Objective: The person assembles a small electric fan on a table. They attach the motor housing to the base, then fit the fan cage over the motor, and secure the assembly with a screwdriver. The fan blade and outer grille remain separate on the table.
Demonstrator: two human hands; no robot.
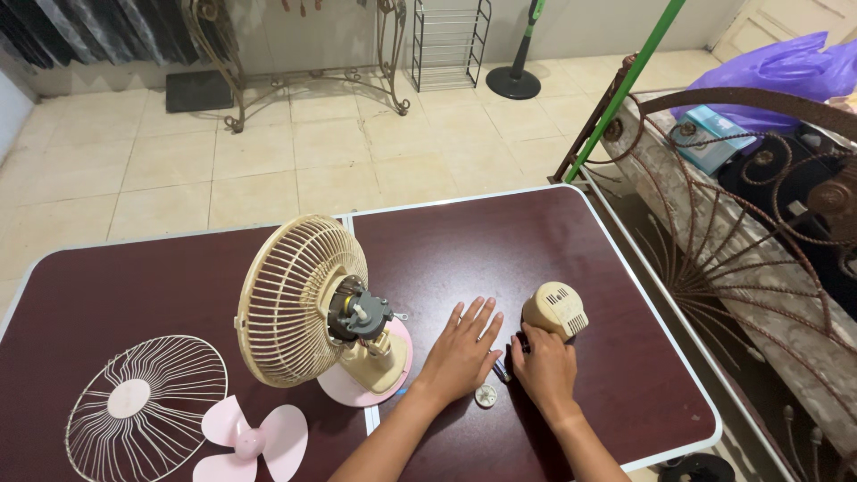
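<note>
A small cream desk fan (339, 330) stands on a dark red folding table (500, 241), its rear grille on, its motor bare, its base pink. My left hand (462, 353) lies flat on the table just right of the fan, fingers spread, holding nothing. My right hand (543, 368) rests beside it, fingers curled over a small dark tool with a blue end (503, 369) and touching the cream motor cover (555, 309). A small round white cap (486, 395) lies between my wrists.
The front wire grille (143, 406) and the pink fan blade (250, 439) lie at the table's left front. A wrought-iron bench (768, 223) with a purple bag and a green pole stand to the right. A shoe rack, an iron console table and a fan stand line the far wall.
</note>
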